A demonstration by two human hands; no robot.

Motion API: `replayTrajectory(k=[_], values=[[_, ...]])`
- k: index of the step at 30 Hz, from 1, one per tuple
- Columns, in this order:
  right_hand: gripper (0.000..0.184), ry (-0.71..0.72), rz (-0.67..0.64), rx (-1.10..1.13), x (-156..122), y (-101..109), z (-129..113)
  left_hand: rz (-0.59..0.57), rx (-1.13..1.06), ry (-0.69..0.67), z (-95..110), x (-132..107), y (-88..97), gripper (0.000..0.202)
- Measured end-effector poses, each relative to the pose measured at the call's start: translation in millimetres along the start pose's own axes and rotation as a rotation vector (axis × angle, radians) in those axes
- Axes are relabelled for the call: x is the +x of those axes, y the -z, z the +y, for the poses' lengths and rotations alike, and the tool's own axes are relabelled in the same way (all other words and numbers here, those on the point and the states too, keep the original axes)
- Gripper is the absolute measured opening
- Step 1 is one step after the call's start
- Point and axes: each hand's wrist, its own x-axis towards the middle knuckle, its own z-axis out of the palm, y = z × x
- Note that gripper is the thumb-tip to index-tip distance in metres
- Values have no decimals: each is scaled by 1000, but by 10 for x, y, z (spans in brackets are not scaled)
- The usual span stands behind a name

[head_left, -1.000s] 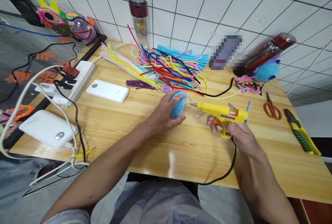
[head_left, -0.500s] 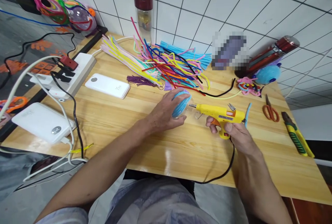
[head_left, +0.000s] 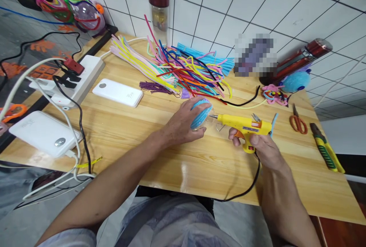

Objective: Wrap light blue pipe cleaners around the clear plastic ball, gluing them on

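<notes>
My left hand (head_left: pixel 183 125) is closed round a clear ball wrapped in light blue pipe cleaner (head_left: pixel 200 114), holding it on the wooden table (head_left: pixel 177 163). My right hand (head_left: pixel 261 146) grips the handle of a yellow glue gun (head_left: pixel 243 125) with a finger at the orange trigger. The gun's metal nozzle points left and touches or nearly touches the ball's bare side. A black cord (head_left: pixel 248 186) runs from the gun's handle off the table's front edge. A short blue pipe cleaner piece (head_left: pixel 274 121) sticks up behind the gun.
A heap of coloured pipe cleaners (head_left: pixel 183 69) lies behind the ball. Two white power banks (head_left: pixel 117 92) (head_left: pixel 42 134) and a power strip (head_left: pixel 77 81) with cables sit at the left. Orange scissors (head_left: pixel 297 121), a yellow-green tool (head_left: pixel 326 146), a blue fuzzy ball (head_left: pixel 294 81) and a bottle (head_left: pixel 158 10) stand further off.
Both hands stay nearly still with the ball and glue gun; only the view has shifted slightly.
</notes>
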Motion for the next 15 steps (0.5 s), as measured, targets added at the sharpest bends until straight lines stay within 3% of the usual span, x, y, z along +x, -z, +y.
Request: replayTrajectory(k=[15], values=[[58, -46, 28, 41, 5, -19, -15, -19, 17, 25, -14, -5, -12, 73]])
